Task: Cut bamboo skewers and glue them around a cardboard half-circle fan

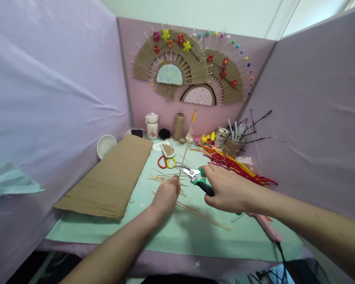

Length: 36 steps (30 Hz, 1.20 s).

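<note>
Left hand (166, 196): grip pinching the thin wooden stick (185, 152) low down, fingertips pressed together, stick standing near upright over the middle of the tabletop (171, 232)
Right hand (227, 188): grip wrapped tight round the green handles of the cutters (195, 175), blades at the stick just above the left fingertips; can't tell if they're touching it

Handling, my read:
- stick is very light, stiff along its length but whippy and brittle, likely to snap or splinter under side load
- smooth and round, so it will roll in a loose pinch; hold it close to the blades, where the left hand is now
- cutters are the heavy item; take them by the handles only

Loose sticks (201, 215) lie flat on the tabletop beside both hands

Containers, all at the back wall:
- white jar (152, 126), lid on, contents hidden
- cardboard cup (233, 146) holding dark twigs (256, 126) and some pale rods
- tin (221, 137) just beside the cup, contents too small to tell
- paper bowl (105, 145) leaning at the left wall, nothing visible in it

Cardboard sheet (112, 177) lies flat on the left; pile of pipe cleaners (239, 167) behind the right hand
</note>
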Motion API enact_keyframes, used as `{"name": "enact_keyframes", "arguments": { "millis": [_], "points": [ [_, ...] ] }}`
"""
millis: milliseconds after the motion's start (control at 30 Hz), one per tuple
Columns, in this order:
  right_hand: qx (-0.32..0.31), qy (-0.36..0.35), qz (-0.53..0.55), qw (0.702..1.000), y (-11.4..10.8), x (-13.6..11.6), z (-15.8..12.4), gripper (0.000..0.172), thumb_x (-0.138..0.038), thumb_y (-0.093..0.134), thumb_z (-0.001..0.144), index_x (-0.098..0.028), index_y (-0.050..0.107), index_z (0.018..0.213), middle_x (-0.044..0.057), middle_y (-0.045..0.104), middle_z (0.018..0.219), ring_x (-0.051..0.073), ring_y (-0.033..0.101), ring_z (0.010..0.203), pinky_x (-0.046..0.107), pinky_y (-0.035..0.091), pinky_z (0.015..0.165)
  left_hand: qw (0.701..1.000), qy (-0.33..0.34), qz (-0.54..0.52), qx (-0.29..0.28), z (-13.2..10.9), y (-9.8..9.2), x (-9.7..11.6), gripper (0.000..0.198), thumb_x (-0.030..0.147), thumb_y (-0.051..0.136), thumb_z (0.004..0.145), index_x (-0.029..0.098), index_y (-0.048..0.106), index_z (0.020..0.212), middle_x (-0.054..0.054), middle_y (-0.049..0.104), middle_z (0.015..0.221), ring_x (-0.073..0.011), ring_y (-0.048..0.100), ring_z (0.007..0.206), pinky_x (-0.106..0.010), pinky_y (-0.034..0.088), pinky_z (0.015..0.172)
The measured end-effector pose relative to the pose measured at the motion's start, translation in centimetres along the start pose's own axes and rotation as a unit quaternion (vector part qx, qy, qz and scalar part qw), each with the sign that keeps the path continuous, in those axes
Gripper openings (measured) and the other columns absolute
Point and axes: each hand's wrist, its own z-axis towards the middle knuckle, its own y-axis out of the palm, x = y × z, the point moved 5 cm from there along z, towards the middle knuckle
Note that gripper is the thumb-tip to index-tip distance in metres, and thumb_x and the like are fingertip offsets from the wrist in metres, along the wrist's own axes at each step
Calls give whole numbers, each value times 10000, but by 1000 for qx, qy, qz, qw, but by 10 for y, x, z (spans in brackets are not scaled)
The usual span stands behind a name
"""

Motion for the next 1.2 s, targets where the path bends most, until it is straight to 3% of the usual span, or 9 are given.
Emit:
{"name": "enact_keyframes", "arguments": {
  "millis": [433, 733, 833, 1000, 1200],
  "points": [
    [-23, 13, -15, 1000, -3, -4, 1, 337, -349, 525, 720, -189, 489, 1014, 152, 571, 1102, 305, 581, 969, 365, 406, 709, 1000, 0, 9, -11, 0, -1, 2, 202, 218, 369, 942, 186, 548, 1031, -98, 714, 920, -233, 679, 825, -299, 406, 677],
    [-28, 25, -56, 998, -4, -4, 2, 338, -347, 519, 718, -189, 484, 1014, 143, 619, 1006, 279, 616, 810, 313, 301, 575, 999, -8, -33, -1, -1, -1, 0, 244, 272, 328, 974, 199, 546, 893, -68, 687, 804, -186, 627, 666, -284, 350, 601],
    [-20, 14, -63, 998, -4, -3, 1, 336, -327, 529, 705, -191, 485, 1009, 131, 631, 963, 266, 610, 776, 300, 263, 553, 1000, -9, -27, -2, -2, -1, 1, 236, 281, 332, 977, 200, 546, 919, -71, 692, 829, -195, 642, 710, -284, 363, 622],
    [7, 29, -17, 999, -2, 8, 5, 248, -269, 539, 695, -205, 482, 927, 93, 634, 851, 223, 581, 711, 283, 257, 536, 999, 0, 32, -23, 0, -1, 5, 190, 214, 350, 971, 192, 534, 1013, -91, 702, 925, -221, 663, 826, -296, 372, 667],
    [60, 83, 101, 990, -13, 39, 24, 259, -318, 555, 726, -207, 466, 942, 46, 604, 777, 187, 525, 644, 273, 305, 542, 999, 12, 40, -24, 1, -1, 4, 195, 231, 344, 990, 214, 530, 933, -56, 688, 912, -209, 653, 861, -285, 365, 671]
  ]
}}
